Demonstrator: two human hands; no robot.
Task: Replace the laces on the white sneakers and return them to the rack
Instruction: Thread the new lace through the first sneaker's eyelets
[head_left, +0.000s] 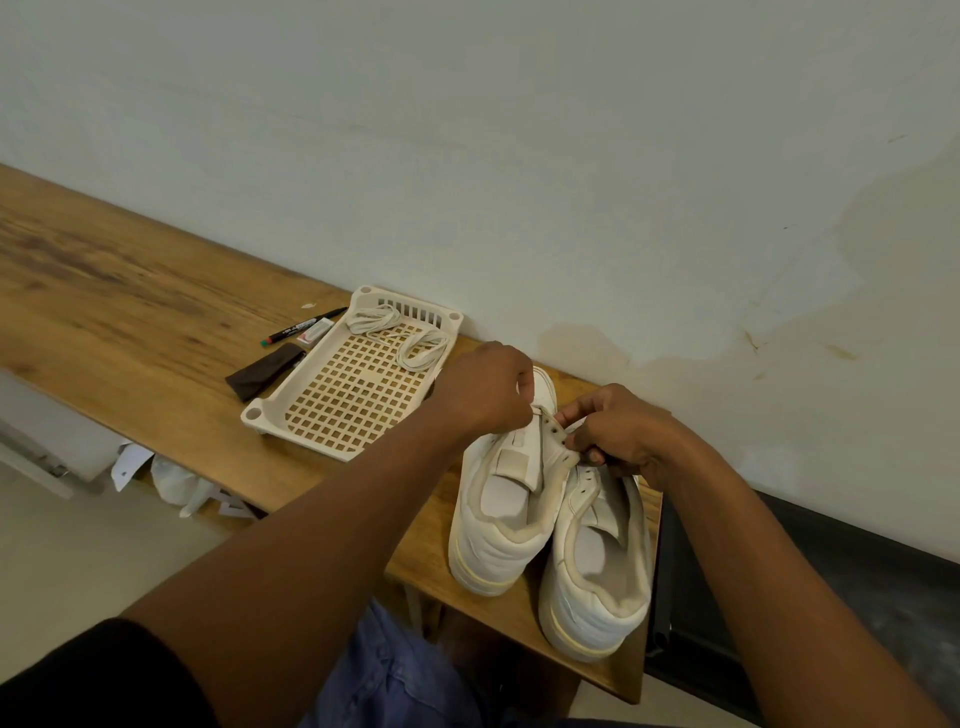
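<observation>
Two white sneakers stand side by side on the wooden table, heels toward me: the left sneaker (506, 512) and the right sneaker (602, 561). My left hand (485, 387) pinches a thin white lace (537, 412) over the left sneaker's eyelets. My right hand (618, 428) pinches the eyelet flap of that same sneaker from the right side. Two coiled white laces (397, 332) lie at the far end of a cream plastic rack tray (306, 384) left of the shoes.
A marker (304, 326), a small white eraser-like block (315, 331) and a dark folded cloth (265, 371) lie left of the tray. The wooden table (119, 291) runs along a pale wall. Its right edge is just beyond the right sneaker. Bags sit on the floor below.
</observation>
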